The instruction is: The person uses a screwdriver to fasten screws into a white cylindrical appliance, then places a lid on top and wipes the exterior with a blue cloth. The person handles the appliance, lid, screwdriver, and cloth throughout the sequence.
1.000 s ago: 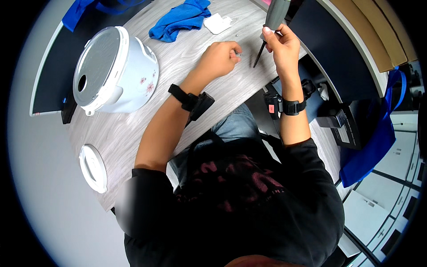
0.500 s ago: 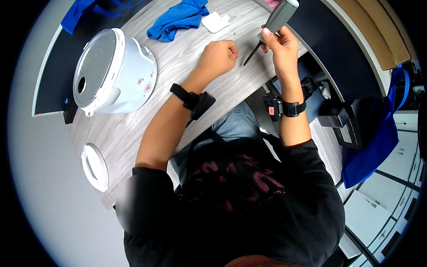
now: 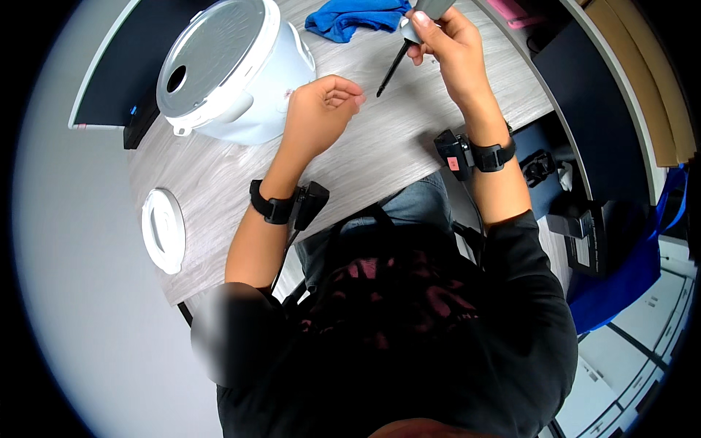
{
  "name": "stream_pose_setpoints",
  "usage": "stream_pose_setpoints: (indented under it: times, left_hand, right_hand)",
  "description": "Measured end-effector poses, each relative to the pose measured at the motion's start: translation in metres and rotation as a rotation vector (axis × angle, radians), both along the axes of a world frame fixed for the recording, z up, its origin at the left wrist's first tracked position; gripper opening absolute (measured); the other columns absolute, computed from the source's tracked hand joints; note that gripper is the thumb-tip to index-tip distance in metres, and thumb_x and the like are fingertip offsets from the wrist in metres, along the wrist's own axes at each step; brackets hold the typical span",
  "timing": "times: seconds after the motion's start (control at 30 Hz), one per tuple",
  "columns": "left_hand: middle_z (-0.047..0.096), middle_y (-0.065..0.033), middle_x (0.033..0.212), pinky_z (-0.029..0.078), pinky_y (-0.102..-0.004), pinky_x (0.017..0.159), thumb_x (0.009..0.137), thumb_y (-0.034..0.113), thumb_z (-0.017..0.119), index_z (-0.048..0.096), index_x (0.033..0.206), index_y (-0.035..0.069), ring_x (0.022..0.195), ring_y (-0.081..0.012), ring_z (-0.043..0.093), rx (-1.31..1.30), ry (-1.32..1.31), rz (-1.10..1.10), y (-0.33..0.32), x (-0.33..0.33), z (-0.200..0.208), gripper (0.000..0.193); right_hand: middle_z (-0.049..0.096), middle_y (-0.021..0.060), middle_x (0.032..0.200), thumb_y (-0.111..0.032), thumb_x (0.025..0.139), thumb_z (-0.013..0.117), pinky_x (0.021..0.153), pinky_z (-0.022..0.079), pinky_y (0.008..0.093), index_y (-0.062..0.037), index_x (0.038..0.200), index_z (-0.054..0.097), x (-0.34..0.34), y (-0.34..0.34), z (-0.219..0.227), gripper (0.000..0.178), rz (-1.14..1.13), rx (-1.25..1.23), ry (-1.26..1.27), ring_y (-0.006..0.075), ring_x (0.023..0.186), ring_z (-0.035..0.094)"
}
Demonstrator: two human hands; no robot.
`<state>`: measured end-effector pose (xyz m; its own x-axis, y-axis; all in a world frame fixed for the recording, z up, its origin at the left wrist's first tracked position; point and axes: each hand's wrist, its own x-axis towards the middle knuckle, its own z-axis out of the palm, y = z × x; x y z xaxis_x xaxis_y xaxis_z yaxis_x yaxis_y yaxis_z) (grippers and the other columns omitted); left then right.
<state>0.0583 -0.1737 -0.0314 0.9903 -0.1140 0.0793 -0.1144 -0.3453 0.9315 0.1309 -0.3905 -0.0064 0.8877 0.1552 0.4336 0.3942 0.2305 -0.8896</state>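
My right hand (image 3: 460, 58) grips the grey handle of a screwdriver (image 3: 395, 67) at the top edge. Its dark shaft slants down to the left, the tip above the table and apart from my other hand. Just left of the tip, my left hand (image 3: 318, 117) is half curled, its fingers bent in; whatever may lie inside them is hidden. Beside that hand stands a white pot-shaped appliance (image 3: 259, 109) with a translucent grey lid (image 3: 212, 55) that has a dark round hole. My left hand partly covers its flower print.
A white oval ring-shaped part (image 3: 175, 232) lies near the table's left edge. A blue cloth (image 3: 350, 18) is crumpled at the back. Black devices are strapped to both wrists. To the right are a dark panel (image 3: 606, 87), a black box (image 3: 590, 248) and a blue bag (image 3: 621, 296).
My left hand has shifted left and down, nearer the appliance, and its fist has loosened. The screwdriver has moved left and up in the picture. The view has shifted; the white flat piece no longer shows.
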Motion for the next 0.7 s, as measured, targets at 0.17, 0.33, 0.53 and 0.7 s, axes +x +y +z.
stream_pose_setpoints:
  times: [0.17, 0.33, 0.53, 0.7]
  left_hand:
    - [0.075, -0.0087, 0.092, 0.055, -0.0206, 0.069, 0.088, 0.000, 0.072, 0.068, 0.111, -0.002, 0.077, -0.0080, 0.067, -0.029, -0.036, 0.048, 0.010, -0.013, 0.000, 0.024]
    - [0.074, -0.0125, 0.100, 0.056, -0.0214, 0.073, 0.090, -0.004, 0.068, 0.064, 0.118, -0.008, 0.084, -0.0103, 0.068, 0.036, -0.079, 0.006, 0.009, -0.021, 0.009, 0.029]
    - [0.074, -0.0132, 0.101, 0.057, -0.0222, 0.074, 0.090, -0.005, 0.067, 0.064, 0.120, -0.009, 0.085, -0.0107, 0.068, -0.013, -0.063, 0.001, 0.010, -0.020, 0.010, 0.031]
    - [0.074, -0.0127, 0.100, 0.057, -0.0223, 0.075, 0.089, -0.006, 0.067, 0.065, 0.118, -0.008, 0.086, -0.0113, 0.069, 0.006, -0.100, -0.011, 0.014, -0.018, 0.006, 0.029]
  right_hand:
    - [0.062, 0.0021, 0.081, -0.016, 0.098, 0.064, 0.056, 0.049, 0.0240, -0.0031, 0.107, 0.062, 0.003, 0.019, 0.014, 0.016, 0.184, 0.122, 0.084, 0.0097, 0.062, 0.058]
    - [0.061, 0.0011, 0.081, -0.016, 0.098, 0.065, 0.056, 0.048, 0.0232, -0.0029, 0.109, 0.062, 0.002, 0.033, 0.019, 0.018, 0.248, 0.109, 0.083, 0.0083, 0.063, 0.057]
    - [0.060, 0.0002, 0.081, -0.016, 0.098, 0.065, 0.056, 0.047, 0.0223, -0.0039, 0.108, 0.062, 0.003, 0.039, 0.018, 0.016, 0.254, 0.097, 0.091, 0.0074, 0.062, 0.056]
    - [0.064, 0.0015, 0.079, -0.025, 0.096, 0.069, 0.058, 0.050, 0.0236, -0.0031, 0.105, 0.066, 0.006, 0.043, 0.015, 0.024, 0.192, -0.059, -0.036, 0.0091, 0.066, 0.062]
